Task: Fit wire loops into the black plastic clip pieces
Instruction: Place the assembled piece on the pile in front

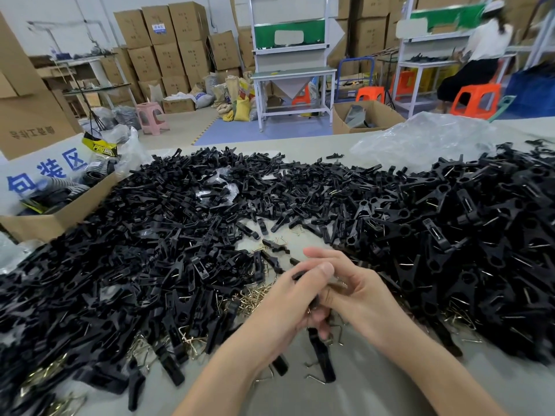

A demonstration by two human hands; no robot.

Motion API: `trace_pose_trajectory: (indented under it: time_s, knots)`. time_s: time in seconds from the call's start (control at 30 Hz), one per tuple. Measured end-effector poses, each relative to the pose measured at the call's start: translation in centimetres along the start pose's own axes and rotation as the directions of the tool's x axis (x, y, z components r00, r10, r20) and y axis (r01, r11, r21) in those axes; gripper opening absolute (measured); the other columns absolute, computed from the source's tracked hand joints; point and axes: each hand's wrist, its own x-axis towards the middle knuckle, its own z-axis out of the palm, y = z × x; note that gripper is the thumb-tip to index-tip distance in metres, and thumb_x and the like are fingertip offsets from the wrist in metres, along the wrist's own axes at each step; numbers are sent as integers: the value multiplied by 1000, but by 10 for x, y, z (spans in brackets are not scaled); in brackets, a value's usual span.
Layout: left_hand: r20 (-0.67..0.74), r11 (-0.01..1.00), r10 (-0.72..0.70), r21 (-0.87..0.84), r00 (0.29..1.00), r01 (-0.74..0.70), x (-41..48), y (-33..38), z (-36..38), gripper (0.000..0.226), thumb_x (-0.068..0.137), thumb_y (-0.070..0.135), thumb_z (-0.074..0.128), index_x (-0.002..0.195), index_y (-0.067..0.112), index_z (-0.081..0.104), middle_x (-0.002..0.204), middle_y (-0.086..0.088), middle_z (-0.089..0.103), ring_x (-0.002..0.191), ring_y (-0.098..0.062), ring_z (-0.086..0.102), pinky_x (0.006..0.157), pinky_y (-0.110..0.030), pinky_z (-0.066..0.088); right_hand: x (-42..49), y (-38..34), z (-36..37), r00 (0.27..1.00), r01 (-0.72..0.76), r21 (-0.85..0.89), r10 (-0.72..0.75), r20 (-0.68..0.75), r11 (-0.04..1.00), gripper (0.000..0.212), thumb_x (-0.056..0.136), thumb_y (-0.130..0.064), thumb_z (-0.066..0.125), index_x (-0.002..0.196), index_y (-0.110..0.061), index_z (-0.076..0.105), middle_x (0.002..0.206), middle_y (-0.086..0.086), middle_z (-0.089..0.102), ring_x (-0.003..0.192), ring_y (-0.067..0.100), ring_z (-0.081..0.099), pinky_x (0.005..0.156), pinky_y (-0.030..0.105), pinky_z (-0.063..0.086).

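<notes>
My left hand [288,298] and my right hand [357,292] meet at the front middle of the table, both curled round one black plastic clip piece [321,352] whose long end hangs below my fingers. A bent wire loop [336,337] shows beside the clip under my right fingers; whether it sits in the clip is hidden. A big heap of loose black clip pieces [168,235] spreads to the left and another heap [468,241] to the right. Brass-coloured wire loops [255,295] lie scattered just left of my hands.
An open cardboard box [60,217] with packed goods stands at the table's left edge. A crumpled clear plastic bag [420,139] lies at the back right. Beyond the table are stacked cartons, white workbenches, stools and a seated person [480,55]. Grey table surface [375,385] shows near me.
</notes>
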Motion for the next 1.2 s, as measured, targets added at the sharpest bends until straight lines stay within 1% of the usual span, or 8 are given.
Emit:
trace_pose_trajectory:
  time_s: [0.17,0.33,0.53,0.73,0.87,0.97,1.07,1.2]
  knots:
    - [-100,977,22,212,995,0,2,-1,-6,28,78,50,59,74,25,72,53,-2,43,47,-16,36,56,-33,47,1,7,-5,998,60,-210,-54,33,976,27,86,-36,79,112,-33,77,130,-13,59,78,37,69,70,44,61]
    - [-75,981,9,192,997,6,-1,-1,-9,26,85,45,63,86,22,77,57,-5,41,50,-16,36,55,-31,44,2,5,-8,993,114,-314,-96,70,943,47,82,-14,73,116,-46,72,128,-17,62,103,23,71,84,40,61]
    - [-30,984,-13,176,999,18,-3,0,-11,22,93,35,62,94,20,78,48,5,32,48,-13,30,53,-27,43,-1,-4,-8,985,160,-337,-127,117,928,56,81,5,77,111,-43,75,124,-13,65,102,19,72,86,24,57]
    - [98,998,-32,55,995,27,-4,6,-11,28,90,45,67,105,23,74,57,5,37,47,-10,33,56,-27,48,1,-8,-10,991,134,-375,-132,31,917,33,77,-30,81,106,-45,75,125,-15,67,104,15,71,88,33,59]
    - [95,999,-22,-21,995,24,-3,6,-14,71,81,57,74,140,25,50,73,2,54,61,-13,52,63,-31,50,5,-27,-34,917,238,-55,-243,-317,970,52,79,-66,72,118,-33,70,120,2,73,104,22,72,86,33,60]
    - [-24,998,54,20,998,-53,-1,5,-13,54,85,56,67,132,32,58,75,2,59,65,-13,55,67,-30,53,5,-34,-45,922,171,306,-43,-384,937,78,79,-76,54,130,-17,62,121,12,73,104,23,73,75,28,61]
    - [-238,964,163,245,958,-103,2,5,-21,33,91,50,63,122,36,63,72,4,61,64,-12,58,64,-25,53,9,-25,-29,953,22,238,52,-299,971,64,77,-69,56,113,-20,74,99,15,77,77,21,74,59,27,58]
    - [-400,711,401,703,825,-5,14,7,-50,16,100,31,55,110,43,56,75,12,65,54,-1,50,48,-19,42,5,-17,-10,969,-18,57,31,-246,998,37,88,-58,54,104,-33,77,90,7,75,72,19,67,58,25,54]
